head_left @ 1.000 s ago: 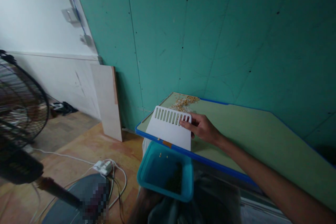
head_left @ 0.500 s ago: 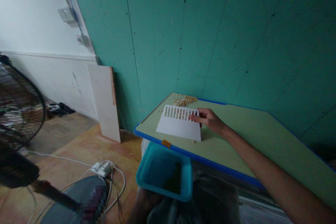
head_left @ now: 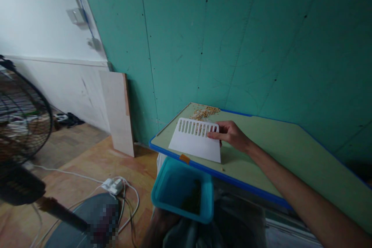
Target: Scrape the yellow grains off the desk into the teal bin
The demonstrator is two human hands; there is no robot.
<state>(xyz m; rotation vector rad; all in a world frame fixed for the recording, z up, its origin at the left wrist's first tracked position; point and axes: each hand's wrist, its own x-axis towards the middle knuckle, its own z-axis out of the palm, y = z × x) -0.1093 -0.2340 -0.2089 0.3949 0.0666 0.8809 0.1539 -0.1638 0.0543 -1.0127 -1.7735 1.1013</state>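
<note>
My right hand (head_left: 229, 133) pinches the right end of a white plastic scraper (head_left: 194, 145) with a row of slots along its top. The scraper leans over the pale green tabletop (head_left: 279, 139), its long lower edge near the table's front. Small tan grains (head_left: 205, 113) lie in a loose pile behind it and show through the slots. Under the table's front edge sits a blue plastic tub (head_left: 181, 190) with dark contents at its right side. My left hand (head_left: 165, 219) holds the tub from below its near rim; its fingers are mostly hidden in shadow.
A blue edge strip (head_left: 247, 180) with an orange tape patch (head_left: 184, 159) borders the table. Behind stands a green wall (head_left: 232, 38). On the left are a black fan (head_left: 23, 124), a white power strip (head_left: 112, 186) with cables, and a leaning board (head_left: 117, 114).
My right hand has drawn the scraper slightly toward the table's front edge and left. A small bit on the tabletop now lies closer to that edge. The tub stays in place.
</note>
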